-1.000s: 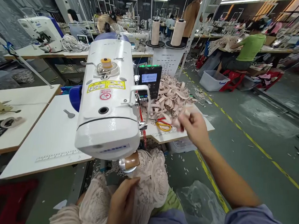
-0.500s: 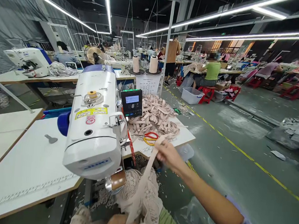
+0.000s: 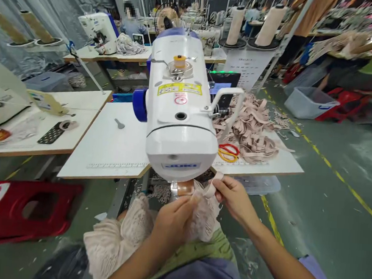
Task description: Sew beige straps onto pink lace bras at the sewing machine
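In front of my lap, my left hand pinches the edge of a beige lace garment. My right hand grips a flat beige strap between thumb and fingers, its end sticking up above them. Strap and lace meet between the two hands; whether they are joined there I cannot tell. Just beyond stands a white sewing machine, its brown and metal lower arm close to my left fingers. More beige lace hangs over my lap on the left.
A heap of beige straps lies on the table right of the machine, beside red-and-yellow scissors. The white tabletop extends left. A red stool stands at the lower left. Two thread cones rise behind.
My view has turned left and down. The right hand has come down from beside the scissors towards the left hand with the strap. My left hand has risen into fuller view near the machine.
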Demonstrator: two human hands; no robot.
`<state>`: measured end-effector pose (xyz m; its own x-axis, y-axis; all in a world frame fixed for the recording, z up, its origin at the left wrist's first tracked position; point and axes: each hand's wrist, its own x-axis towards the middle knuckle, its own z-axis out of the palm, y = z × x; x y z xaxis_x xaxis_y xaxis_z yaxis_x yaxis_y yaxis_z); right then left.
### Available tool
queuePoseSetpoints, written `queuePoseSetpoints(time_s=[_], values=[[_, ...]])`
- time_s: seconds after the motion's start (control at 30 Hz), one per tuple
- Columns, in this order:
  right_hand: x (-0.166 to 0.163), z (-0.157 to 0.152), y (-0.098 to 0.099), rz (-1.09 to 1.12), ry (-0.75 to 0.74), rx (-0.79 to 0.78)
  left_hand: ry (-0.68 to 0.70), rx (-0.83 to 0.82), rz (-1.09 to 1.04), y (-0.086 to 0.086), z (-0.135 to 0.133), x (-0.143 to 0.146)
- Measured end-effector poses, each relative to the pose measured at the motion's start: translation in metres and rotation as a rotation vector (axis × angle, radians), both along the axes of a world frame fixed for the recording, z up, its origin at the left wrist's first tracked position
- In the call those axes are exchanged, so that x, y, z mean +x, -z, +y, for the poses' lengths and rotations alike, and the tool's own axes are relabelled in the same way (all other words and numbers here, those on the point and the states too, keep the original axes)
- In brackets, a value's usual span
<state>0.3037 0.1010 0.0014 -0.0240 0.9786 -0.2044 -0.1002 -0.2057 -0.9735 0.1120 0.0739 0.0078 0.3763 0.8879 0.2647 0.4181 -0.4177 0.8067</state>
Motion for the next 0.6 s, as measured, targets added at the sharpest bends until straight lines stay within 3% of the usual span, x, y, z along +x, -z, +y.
queuePoseSetpoints(time_s=[0.1,0.2,0.47,0.6], values=[[-0.004,0.024,-0.009,-0.002,-0.127,-0.002,-0.198,0.129,0.262,0.005,0.005,-0.015],[-0.012,0.037,-0.01,-0.069,-0.195,0.046,-0.229,0.115,0.432,0.006,0.007,-0.022],[-0.023,0.061,-0.01,-0.637,-0.185,0.402,-0.01,-0.228,0.207,-0.001,0.021,-0.042],[-0.029,0.07,0.001,-0.838,-0.224,0.497,0.02,-0.37,0.067,0.003,0.021,-0.045]])
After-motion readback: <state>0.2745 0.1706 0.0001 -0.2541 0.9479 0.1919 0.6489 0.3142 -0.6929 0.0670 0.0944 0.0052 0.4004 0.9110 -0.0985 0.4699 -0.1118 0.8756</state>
